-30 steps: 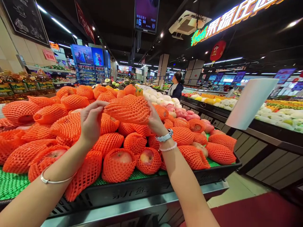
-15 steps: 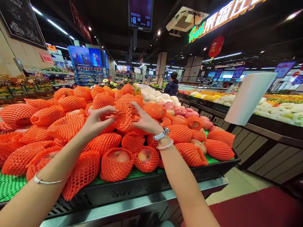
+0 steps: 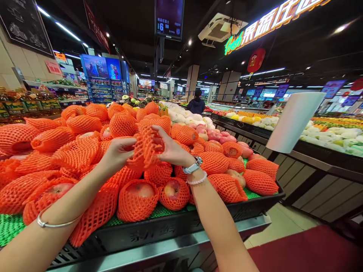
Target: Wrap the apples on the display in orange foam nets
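Observation:
Between my two hands, above the fruit pile, is an orange foam net sleeve [image 3: 146,145]. My left hand [image 3: 120,151] pinches its left side with thumb and fingers. On the other side, my right hand [image 3: 171,149] grips the sleeve, with some fingertips hidden behind the mesh. The sleeve looks loose and crumpled; I cannot tell whether any fruit is inside. Just below sit an apple in an orange net [image 3: 138,190] and another netted apple [image 3: 173,189], their tops showing. More netted fruit lies around both hands.
A black crate [image 3: 153,234] with green matting edges the pile at the front. Bare red apples [image 3: 214,135] and white-netted fruit [image 3: 184,113] lie farther back. At right stands a white roll [image 3: 296,122]. A person in dark clothing [image 3: 196,104] is in the background.
The sleeve has turned and looks narrower and more upright between my hands. Both hands stay on it and have shifted slightly. The person in the background has moved left.

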`<state>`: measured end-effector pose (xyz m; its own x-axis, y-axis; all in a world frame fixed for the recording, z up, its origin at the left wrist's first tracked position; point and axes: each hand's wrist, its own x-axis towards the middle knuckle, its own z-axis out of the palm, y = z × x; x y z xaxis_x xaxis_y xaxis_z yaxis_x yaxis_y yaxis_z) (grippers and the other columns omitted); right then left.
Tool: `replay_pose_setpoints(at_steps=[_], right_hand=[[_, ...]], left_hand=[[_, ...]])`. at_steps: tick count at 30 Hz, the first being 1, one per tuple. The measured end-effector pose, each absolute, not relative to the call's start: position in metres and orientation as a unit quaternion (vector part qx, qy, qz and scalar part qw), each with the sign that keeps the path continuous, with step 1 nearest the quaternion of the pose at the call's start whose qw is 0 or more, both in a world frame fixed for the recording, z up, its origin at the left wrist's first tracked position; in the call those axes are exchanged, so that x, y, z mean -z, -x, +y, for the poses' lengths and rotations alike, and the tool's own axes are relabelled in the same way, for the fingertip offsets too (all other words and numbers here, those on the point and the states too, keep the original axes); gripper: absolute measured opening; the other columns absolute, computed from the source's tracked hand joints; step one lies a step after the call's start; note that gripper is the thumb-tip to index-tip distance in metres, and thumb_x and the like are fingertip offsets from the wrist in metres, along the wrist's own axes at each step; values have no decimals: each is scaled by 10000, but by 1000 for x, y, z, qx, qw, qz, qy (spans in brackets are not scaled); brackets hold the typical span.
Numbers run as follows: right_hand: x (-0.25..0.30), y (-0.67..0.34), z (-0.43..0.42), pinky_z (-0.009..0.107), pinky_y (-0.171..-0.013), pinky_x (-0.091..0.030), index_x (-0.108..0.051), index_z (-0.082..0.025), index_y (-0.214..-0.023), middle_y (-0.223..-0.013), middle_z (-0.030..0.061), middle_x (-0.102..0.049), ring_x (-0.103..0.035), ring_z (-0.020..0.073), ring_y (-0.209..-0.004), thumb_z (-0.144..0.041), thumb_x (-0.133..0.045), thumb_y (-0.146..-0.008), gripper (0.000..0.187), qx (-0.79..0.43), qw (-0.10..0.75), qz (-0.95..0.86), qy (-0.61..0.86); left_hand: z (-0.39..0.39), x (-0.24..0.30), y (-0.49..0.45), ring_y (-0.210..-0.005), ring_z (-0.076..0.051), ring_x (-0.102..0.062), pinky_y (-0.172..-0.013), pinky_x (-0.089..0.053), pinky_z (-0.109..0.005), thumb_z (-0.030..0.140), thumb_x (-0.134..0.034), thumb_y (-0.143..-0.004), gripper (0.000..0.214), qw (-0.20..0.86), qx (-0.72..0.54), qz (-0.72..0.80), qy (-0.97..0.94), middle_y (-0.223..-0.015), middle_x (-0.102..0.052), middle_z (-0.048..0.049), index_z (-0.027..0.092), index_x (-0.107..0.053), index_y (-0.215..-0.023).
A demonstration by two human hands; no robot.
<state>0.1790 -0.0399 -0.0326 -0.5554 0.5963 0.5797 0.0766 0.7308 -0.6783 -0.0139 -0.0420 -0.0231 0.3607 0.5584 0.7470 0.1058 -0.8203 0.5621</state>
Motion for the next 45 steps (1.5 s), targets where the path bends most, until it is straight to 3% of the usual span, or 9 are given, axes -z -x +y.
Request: replay_pose_setpoints(at_steps=[7, 12, 17, 23, 29, 35, 39, 43, 45], right_hand=[[24, -180, -42, 428, -1084, -483, -318, -271, -1373, -1491, 126, -405, -491, 255, -1311, -459, -711, -786, 731, -319, 464, -792, 235], [31, -157, -48, 410, -1037, -516, -155, -255, -1463, -1462, 152, -411, -554, 231, -1220, -416, -574, -909, 712, -315, 474, -777, 271], [43, -131, -69, 394, -1071, -481, -11, -277, -1498, -1518, 136, -329, -445, 220, -1344, -311, -382, -989, 631, -199, 538, -752, 323], [45, -139, -77, 383, -1077, -453, -457, -239, -1307, -1303, 79, -568, -529, 213, -1239, -349, -387, -978, 354, -49, 521, -801, 289], [29, -153, -90, 395, -909, -515, -531, -219, -1287, -1235, 77, -651, -650, 227, -1014, -339, -421, -937, 386, 6, 478, -805, 351], [-22, -242, -59, 322, -691, -555, -615, -182, -997, -864, 76, -707, -689, 180, -764, -379, -361, -955, 324, 18, 633, -614, 472], [-36, -329, -5, 336, -897, -520, -620, -146, -1137, -1149, 132, -685, -645, 196, -1086, -220, -304, -960, 369, 142, 483, -502, 704], [-9, -379, 19, 386, -904, -527, -711, -125, -915, -993, 127, -717, -674, 229, -972, -178, -576, -884, 148, 79, 353, -504, 785], [10, -388, 20, 393, -873, -551, -671, -143, -1029, -1057, 81, -690, -665, 197, -965, -294, -625, -908, 198, 64, 300, -511, 803]], left_hand=[[-43, 25, 15, -772, -216, -665, -675, -589, -338, 442, -777, -712, 240, 200, -559, 171, -786, -674, -635, 0, 233, -665, -676], [-33, 30, 14, -899, -225, -646, -761, -591, -338, 493, -808, -669, 356, 123, -598, 192, -769, -834, -614, -16, 216, -641, -818], [-32, 27, 15, -991, -236, -625, -812, -563, -340, 501, -799, -675, 464, 123, -627, 207, -741, -905, -600, -10, 222, -599, -987], [-33, 23, 19, -779, -154, -573, -697, -518, -301, 397, -852, -612, 387, 130, -672, 208, -699, -856, -611, -4, 209, -630, -866], [-38, 18, 17, -595, -95, -412, -552, -432, -243, 405, -864, -576, 400, 185, -635, 194, -725, -613, -486, 44, 189, -538, -657], [-45, 22, 15, -490, -76, -301, -428, -355, -228, 360, -820, -555, 411, 186, -635, 218, -717, -499, -385, 64, 209, -439, -589], [-46, 26, 14, -446, -72, -319, -378, -316, -213, 316, -784, -525, 380, 178, -616, 235, -731, -478, -378, 71, 213, -423, -583], [-45, 27, 12, -427, -64, -302, -370, -303, -192, 305, -711, -599, 333, 186, -601, 230, -743, -431, -352, 77, 207, -399, -536], [-43, 28, 11, -420, -63, -305, -357, -282, -187, 288, -644, -639, 296, 179, -576, 219, -767, -423, -363, 65, 198, -400, -499]])
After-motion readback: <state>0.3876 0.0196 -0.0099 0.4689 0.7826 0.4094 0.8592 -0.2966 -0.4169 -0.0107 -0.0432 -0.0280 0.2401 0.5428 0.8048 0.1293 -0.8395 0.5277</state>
